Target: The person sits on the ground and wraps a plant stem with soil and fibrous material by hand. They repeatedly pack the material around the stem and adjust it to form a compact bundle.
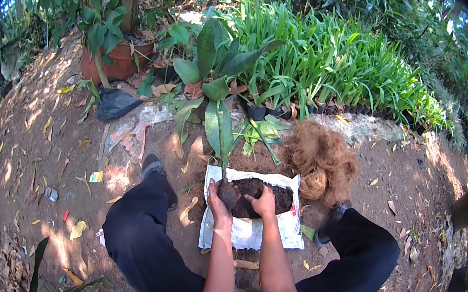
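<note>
A white sack (226, 236) of dark soil (282, 199) lies on the ground between the person's feet. My left hand (220, 206) cups a rounded clump of soil (228, 194) at the base of a long green leaf cutting (220, 144), which stands upright over the sack's left side. At the soil's surface is my right hand (263, 201), fingers spread and pointing left toward the clump; whether it holds any soil cannot be told. A heap of brown coconut fibre (322, 162) sits just beyond the sack's right corner, near a cut green stalk (264, 142).
Behind the sack stand a broad-leaved plant (206, 53), a red-brown pot (116, 59) and rows of grassy plants in black bags (256, 112). Black plastic (116, 105) lies left, and a small cup (51, 193) rests on the leaf-strewn dirt. Dark pots (465, 209) stand far right.
</note>
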Available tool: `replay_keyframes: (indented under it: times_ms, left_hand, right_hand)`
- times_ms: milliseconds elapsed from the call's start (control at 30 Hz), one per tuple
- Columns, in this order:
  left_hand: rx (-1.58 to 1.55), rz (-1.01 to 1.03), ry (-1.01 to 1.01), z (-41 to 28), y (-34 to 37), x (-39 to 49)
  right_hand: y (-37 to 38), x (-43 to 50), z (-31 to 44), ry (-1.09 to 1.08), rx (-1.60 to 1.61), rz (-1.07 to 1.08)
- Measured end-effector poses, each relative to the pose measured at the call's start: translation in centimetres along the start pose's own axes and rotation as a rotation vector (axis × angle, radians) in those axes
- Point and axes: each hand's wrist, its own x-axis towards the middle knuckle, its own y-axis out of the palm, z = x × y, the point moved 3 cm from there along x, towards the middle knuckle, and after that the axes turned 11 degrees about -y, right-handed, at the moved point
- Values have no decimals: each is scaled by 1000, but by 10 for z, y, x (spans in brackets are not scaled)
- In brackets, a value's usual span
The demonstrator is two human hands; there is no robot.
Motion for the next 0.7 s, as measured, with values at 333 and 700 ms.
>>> replay_keyframes:
  times_ms: [333, 700]
  left_hand:
    - [-35, -85, 29, -4, -8, 2]
    - [-42, -121, 55, -7, -14, 4]
  right_hand:
    - [8, -15, 6, 20, -118, 161]
    - [16, -12, 11, -114, -169, 98]
